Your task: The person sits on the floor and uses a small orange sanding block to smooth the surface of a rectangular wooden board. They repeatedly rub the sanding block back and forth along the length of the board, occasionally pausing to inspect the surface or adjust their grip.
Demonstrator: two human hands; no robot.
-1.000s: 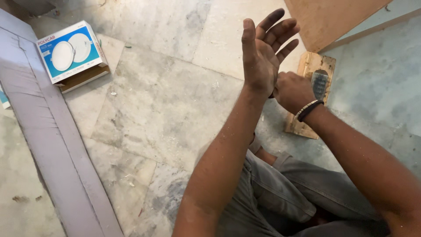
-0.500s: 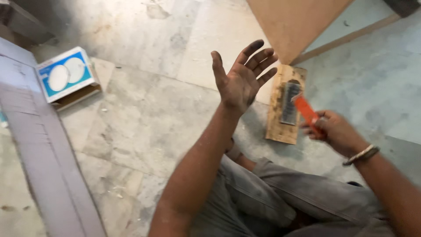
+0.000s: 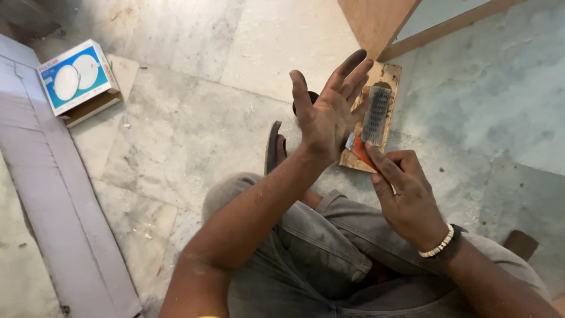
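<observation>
My left hand [image 3: 327,112] is raised with the palm up, dusty, fingers spread, holding nothing. Just below and to its right, my right hand [image 3: 405,189] grips a small orange-handled tool [image 3: 359,151] whose tip points at the heel of the left palm. Behind the hands a wooden block [image 3: 385,76] with a grey rasp-like metal strip [image 3: 376,115] lies flat on the floor. I sit cross-legged in grey trousers, a bead bracelet on my right wrist.
A blue and white carton [image 3: 77,79] lies on the marble floor at the upper left. A long grey board [image 3: 52,194] runs along the left. A dark sandal [image 3: 272,147] rests by my knee. A plywood sheet [image 3: 376,20] stands at the top.
My right hand has swung back in from the right with the orange tool, now close under the left palm. The left hand stayed raised and open.
</observation>
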